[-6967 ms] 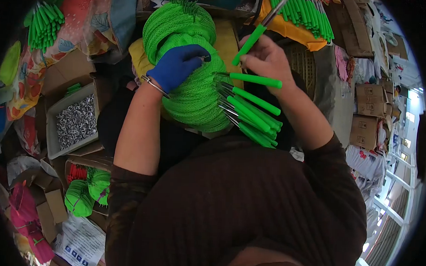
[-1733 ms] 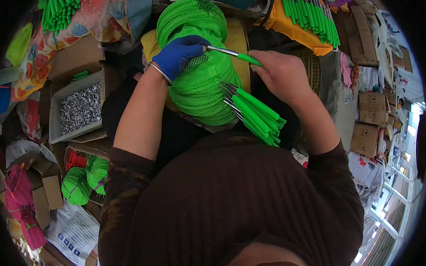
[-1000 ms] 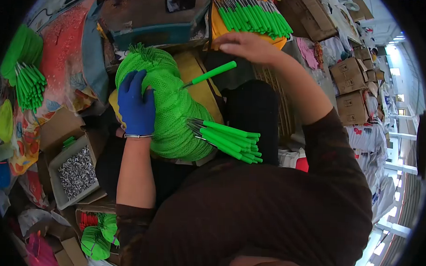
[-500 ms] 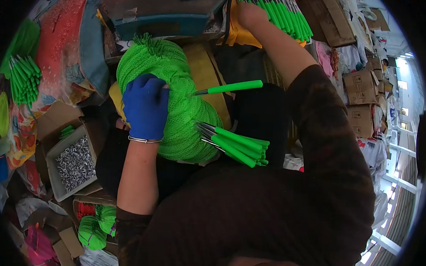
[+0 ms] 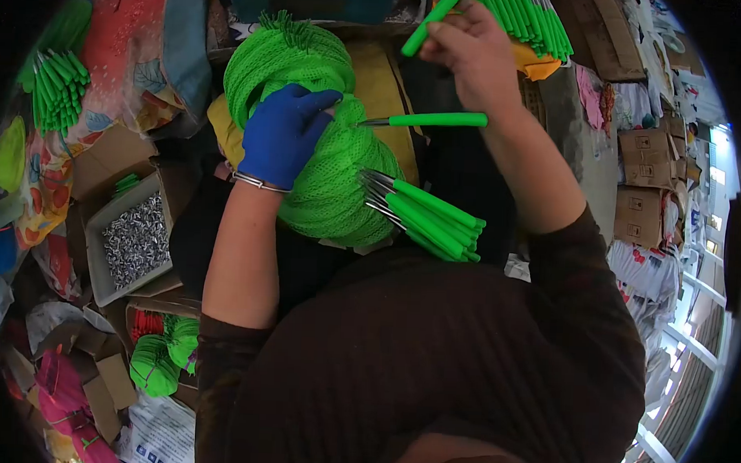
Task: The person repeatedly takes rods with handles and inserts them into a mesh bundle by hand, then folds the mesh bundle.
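A big bundle of green netting (image 5: 339,181) lies across my lap, with a tuft of strands at its top. My left hand (image 5: 286,135), in a blue glove, presses on its left side with fingers closed on the mesh. Above and to the right, my bare right hand (image 5: 478,60) pinches a green stick (image 5: 433,23) tilted up to the right. A green-handled metal rod (image 5: 438,119) points out of the netting below that hand. Several more green-handled rods (image 5: 432,221) fan out from the netting's lower right.
More green-handled rods (image 5: 529,21) lie in a row at the top right. On the left, a grey tray (image 5: 99,283) holds many small metal pieces. Below it sits a box with green net bundles (image 5: 154,364). Cardboard boxes (image 5: 642,216) stand at the right.
My right hand has come back from the row of rods with a green stick in it. My left thumb and forefinger now extend further along the netting. The view has shifted slightly.
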### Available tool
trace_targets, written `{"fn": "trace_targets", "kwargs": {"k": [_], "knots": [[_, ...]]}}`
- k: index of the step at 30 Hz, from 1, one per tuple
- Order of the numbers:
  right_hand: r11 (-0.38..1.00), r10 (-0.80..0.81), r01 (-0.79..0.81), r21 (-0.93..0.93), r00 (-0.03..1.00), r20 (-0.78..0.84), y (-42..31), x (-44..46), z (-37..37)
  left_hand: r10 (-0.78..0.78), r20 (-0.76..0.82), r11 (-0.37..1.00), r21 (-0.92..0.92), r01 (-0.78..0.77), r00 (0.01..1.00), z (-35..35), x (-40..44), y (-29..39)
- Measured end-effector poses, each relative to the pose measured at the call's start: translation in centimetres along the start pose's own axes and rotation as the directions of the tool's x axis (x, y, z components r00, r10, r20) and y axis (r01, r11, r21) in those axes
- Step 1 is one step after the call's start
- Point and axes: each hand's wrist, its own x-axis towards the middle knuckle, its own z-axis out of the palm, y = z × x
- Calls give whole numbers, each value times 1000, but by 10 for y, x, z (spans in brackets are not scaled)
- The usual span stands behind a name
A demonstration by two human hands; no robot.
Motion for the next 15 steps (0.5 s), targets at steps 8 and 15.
{"fn": "trace_targets", "kwargs": {"k": [8, 15], "knots": [[999, 43, -36, -24, 883, 467, 15, -112, 27, 0, 471, 791, -540, 288, 882, -17, -13, -19], [684, -215, 530, -501, 802, 557, 23, -85, -11, -137, 404, 646, -656, 390, 905, -18, -14, -25]]}}
